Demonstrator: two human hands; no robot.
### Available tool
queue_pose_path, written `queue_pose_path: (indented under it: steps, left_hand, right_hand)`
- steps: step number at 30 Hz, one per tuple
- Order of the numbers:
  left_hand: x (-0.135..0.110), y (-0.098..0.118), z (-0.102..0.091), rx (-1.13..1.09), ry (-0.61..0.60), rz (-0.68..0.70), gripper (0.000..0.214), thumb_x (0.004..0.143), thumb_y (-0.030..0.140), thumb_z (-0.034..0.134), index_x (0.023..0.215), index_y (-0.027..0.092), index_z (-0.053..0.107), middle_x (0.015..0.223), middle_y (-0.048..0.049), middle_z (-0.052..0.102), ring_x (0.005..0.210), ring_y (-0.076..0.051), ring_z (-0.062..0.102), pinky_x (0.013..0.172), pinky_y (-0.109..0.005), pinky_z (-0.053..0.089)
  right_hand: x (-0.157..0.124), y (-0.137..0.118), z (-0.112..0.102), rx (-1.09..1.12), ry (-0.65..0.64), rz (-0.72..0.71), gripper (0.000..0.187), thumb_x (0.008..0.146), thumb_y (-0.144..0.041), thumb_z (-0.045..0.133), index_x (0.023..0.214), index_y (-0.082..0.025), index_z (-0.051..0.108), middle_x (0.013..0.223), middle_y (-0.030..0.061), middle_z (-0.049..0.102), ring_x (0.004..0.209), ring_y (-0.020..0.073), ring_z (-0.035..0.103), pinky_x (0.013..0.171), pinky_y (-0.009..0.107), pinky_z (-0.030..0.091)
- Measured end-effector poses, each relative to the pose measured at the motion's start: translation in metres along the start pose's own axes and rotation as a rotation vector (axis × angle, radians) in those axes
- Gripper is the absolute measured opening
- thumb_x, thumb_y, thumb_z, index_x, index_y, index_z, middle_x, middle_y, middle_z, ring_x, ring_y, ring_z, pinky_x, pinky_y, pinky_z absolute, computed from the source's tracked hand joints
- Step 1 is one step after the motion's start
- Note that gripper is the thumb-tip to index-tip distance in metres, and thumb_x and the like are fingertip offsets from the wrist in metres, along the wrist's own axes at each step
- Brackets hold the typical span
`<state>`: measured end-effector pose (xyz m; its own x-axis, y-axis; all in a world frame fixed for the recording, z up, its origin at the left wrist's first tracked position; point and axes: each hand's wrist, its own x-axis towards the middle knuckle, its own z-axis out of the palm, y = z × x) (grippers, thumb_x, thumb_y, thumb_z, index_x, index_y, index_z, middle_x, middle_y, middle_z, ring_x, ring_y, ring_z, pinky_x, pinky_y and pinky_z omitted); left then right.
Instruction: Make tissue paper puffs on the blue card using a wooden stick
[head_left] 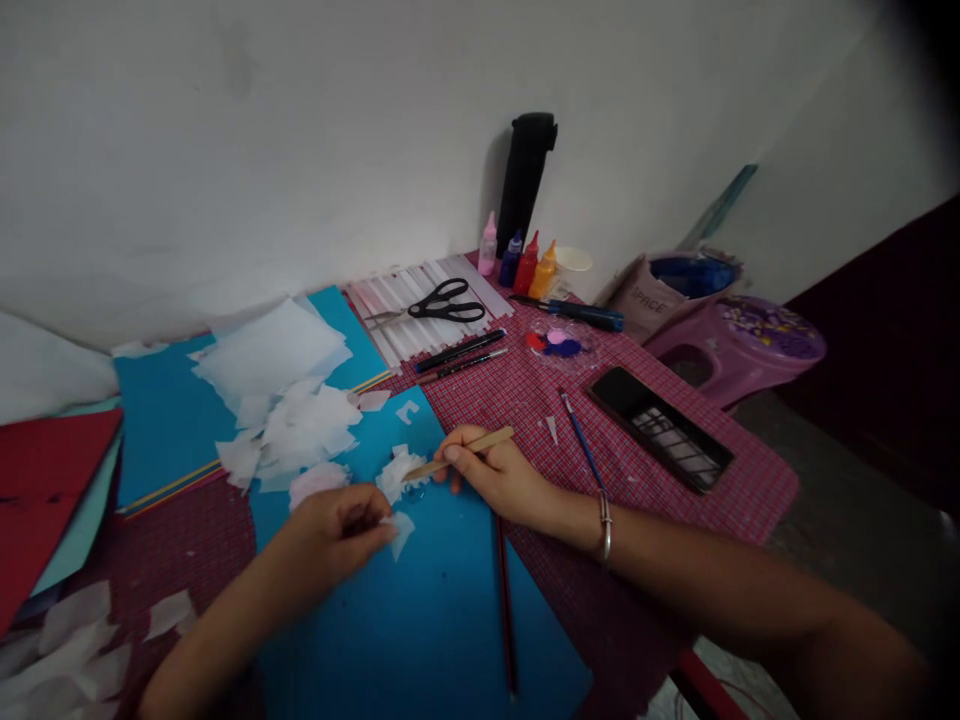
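Observation:
My right hand [484,470] is closed around a thin wooden stick [469,448], its far tip touching a crumpled white paper cluster [395,474] on the blue sheet [390,610]. Just left of that cluster, my left hand [345,530] pinches a small piece of white tissue paper [403,535]. Behind my left hand lies a pale pink paper cluster [319,482], partly hidden by it. Loose white paper pieces [304,425] are heaped farther back. A dark pencil [505,610] rests on the blue sheet below my right wrist.
Black-handled scissors [448,302] lie on striped paper at the back. Several paint bottles [527,265] stand by a black cylinder [527,175]. A paint palette [559,343], a brush [581,437] and a phone [660,428] are at right. Red card [49,500] leans at left.

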<state>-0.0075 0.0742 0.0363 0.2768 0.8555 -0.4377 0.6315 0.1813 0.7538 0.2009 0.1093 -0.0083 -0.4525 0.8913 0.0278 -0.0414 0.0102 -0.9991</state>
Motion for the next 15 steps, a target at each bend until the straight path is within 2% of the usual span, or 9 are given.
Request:
queue_pose_path:
  steps: [4, 7, 9, 12, 15]
  left_hand:
    - [0.008, 0.0, 0.004, -0.031, 0.093, 0.035, 0.026, 0.069, 0.043, 0.057, 0.058, 0.019, 0.052, 0.051, 0.0052, 0.046, 0.05, -0.011, 0.041, 0.049, -0.021, 0.033]
    - [0.014, -0.001, 0.012, 0.084, 0.224, 0.033, 0.025, 0.07, 0.042, 0.055, 0.061, 0.019, 0.053, 0.055, 0.0038, 0.052, 0.054, -0.013, 0.048, 0.052, -0.023, 0.036]
    - [0.017, -0.002, 0.015, 0.159, 0.291, 0.011, 0.023, 0.071, 0.041, 0.054, 0.063, 0.02, 0.053, 0.056, 0.0035, 0.053, 0.056, -0.014, 0.05, 0.054, -0.024, 0.037]
    - [0.019, -0.004, 0.016, 0.194, 0.313, -0.009, 0.023, 0.071, 0.042, 0.052, 0.063, 0.02, 0.051, 0.055, 0.0038, 0.052, 0.055, -0.015, 0.051, 0.053, -0.025, 0.036]
    - [0.019, -0.006, 0.016, 0.18, 0.327, -0.007, 0.022, 0.07, 0.041, 0.052, 0.063, 0.021, 0.051, 0.055, 0.0039, 0.052, 0.055, -0.015, 0.051, 0.053, -0.025, 0.036]
  right_hand:
    - [0.001, 0.002, 0.0, -0.011, -0.006, 0.0, 0.018, 0.091, -0.03, 0.045, 0.086, -0.016, 0.055, 0.074, 0.0013, 0.061, 0.055, 0.0091, 0.053, 0.052, 0.023, 0.042]
    - [0.0, 0.001, -0.001, 0.025, 0.01, -0.007, 0.019, 0.091, -0.032, 0.046, 0.086, -0.016, 0.055, 0.073, 0.0011, 0.061, 0.055, 0.0092, 0.054, 0.052, 0.022, 0.041]
    - [-0.003, -0.001, -0.002, 0.079, 0.064, -0.016, 0.021, 0.091, -0.035, 0.047, 0.085, -0.016, 0.054, 0.072, 0.0009, 0.062, 0.056, 0.0097, 0.055, 0.053, 0.023, 0.043]
    - [-0.008, -0.005, -0.003, 0.141, 0.134, -0.044, 0.024, 0.09, -0.039, 0.047, 0.082, -0.017, 0.054, 0.067, 0.0002, 0.06, 0.058, 0.0111, 0.056, 0.056, 0.024, 0.045]
    - [-0.012, -0.008, -0.002, 0.118, 0.097, -0.071, 0.024, 0.09, -0.038, 0.047, 0.08, -0.017, 0.053, 0.065, -0.0004, 0.057, 0.06, 0.0121, 0.056, 0.058, 0.025, 0.045]
